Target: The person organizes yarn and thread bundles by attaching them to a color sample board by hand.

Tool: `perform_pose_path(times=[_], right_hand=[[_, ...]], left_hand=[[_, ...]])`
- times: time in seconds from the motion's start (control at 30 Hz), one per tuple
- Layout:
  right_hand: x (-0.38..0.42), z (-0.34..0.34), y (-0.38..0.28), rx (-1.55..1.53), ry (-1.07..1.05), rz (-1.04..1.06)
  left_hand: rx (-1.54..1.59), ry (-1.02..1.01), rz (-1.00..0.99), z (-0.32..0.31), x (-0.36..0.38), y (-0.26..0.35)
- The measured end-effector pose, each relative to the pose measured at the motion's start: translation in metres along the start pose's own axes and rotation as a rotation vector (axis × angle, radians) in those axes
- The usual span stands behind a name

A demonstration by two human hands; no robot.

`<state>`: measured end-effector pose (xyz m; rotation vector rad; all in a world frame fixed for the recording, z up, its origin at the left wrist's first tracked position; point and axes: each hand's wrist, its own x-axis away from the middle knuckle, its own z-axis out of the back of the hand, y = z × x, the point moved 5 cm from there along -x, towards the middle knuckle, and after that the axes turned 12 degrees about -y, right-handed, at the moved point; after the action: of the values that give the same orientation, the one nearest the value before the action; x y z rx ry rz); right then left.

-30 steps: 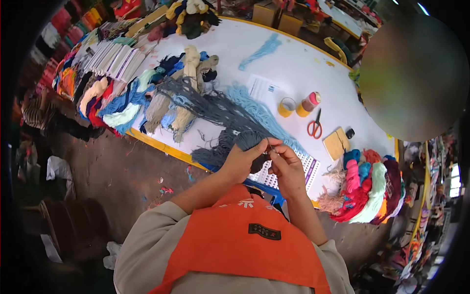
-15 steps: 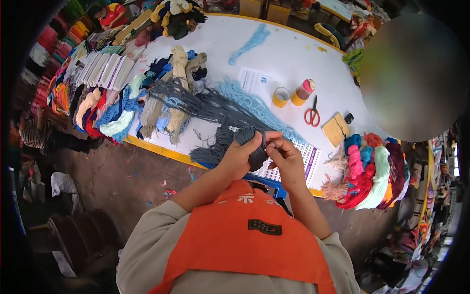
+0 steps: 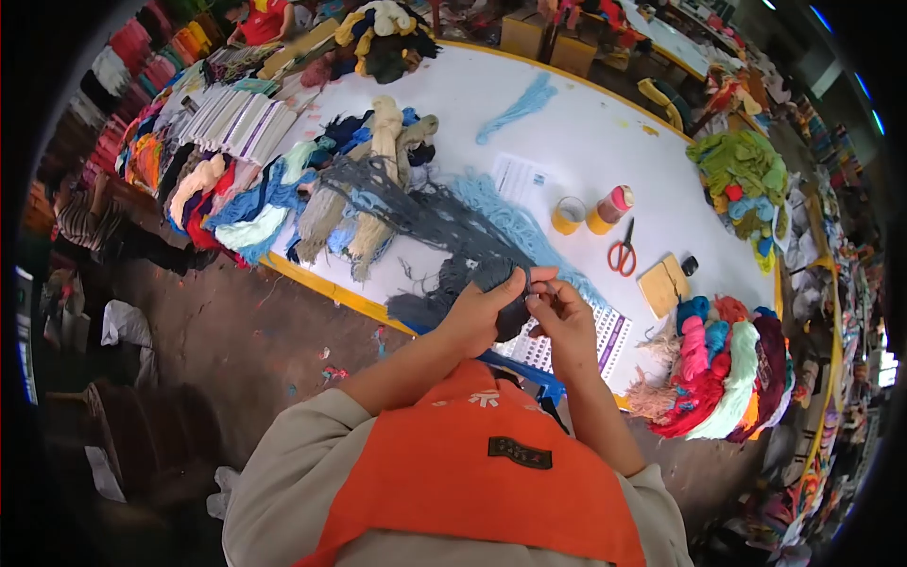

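Note:
My left hand (image 3: 480, 314) is wrapped round a wound bundle of dark grey yarn (image 3: 511, 321) at the table's near edge. Fingertips of my right hand (image 3: 567, 319) pinch together at the bundle's right side, seemingly on a strand of the same yarn, though the strand is too fine to make out clearly. From the bundle, a loose dark grey skein (image 3: 416, 213) stretches back to the left across the table. Beside it lies a light blue skein (image 3: 505, 219). Under my hands is a white card with rows of dots (image 3: 612, 342), partly covered.
Red-handled scissors (image 3: 622, 257), a yellow tape roll (image 3: 568, 215), a thread cone (image 3: 612, 208) and a wooden block (image 3: 663, 285) stand to the right on the white table (image 3: 453, 85). Coloured skeins (image 3: 737, 378) crowd the right corner; more skeins (image 3: 255, 222) fill the left side. A person (image 3: 260, 24) is at the far left.
The camera view has turned, so the table's contents appear shifted right and slightly down. Both hands stay on the dark grey yarn, with the right fingers slightly changed in pose.

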<state>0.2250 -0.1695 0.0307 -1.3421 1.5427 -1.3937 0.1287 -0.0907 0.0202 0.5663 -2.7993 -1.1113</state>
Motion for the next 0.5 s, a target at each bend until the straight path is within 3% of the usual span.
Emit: perform_pose_path(times=[0.3, 0.37, 0.43, 0.47, 0.5], right_hand=[[-0.014, -0.015, 0.008, -0.114, -0.067, -0.013], [-0.01, -0.017, 0.006, 0.001, -0.057, -0.023], [-0.014, -0.025, 0.004, 0.072, -0.079, -0.048], [-0.019, -0.018, 0.022, 0.047, -0.038, -0.01], [-0.02, -0.02, 0.023, -0.035, -0.065, -0.016]], left_hand=[[0.031, 0.062, -0.081, 0.014, 0.018, 0.009], [-0.153, 0.188, -0.119, 0.012, 0.022, 0.008], [-0.392, 0.389, 0.111, 0.014, 0.038, 0.014], [-0.508, 0.327, -0.021, 0.007, 0.04, 0.029], [-0.27, 0.345, 0.013, 0.026, 0.036, 0.006]])
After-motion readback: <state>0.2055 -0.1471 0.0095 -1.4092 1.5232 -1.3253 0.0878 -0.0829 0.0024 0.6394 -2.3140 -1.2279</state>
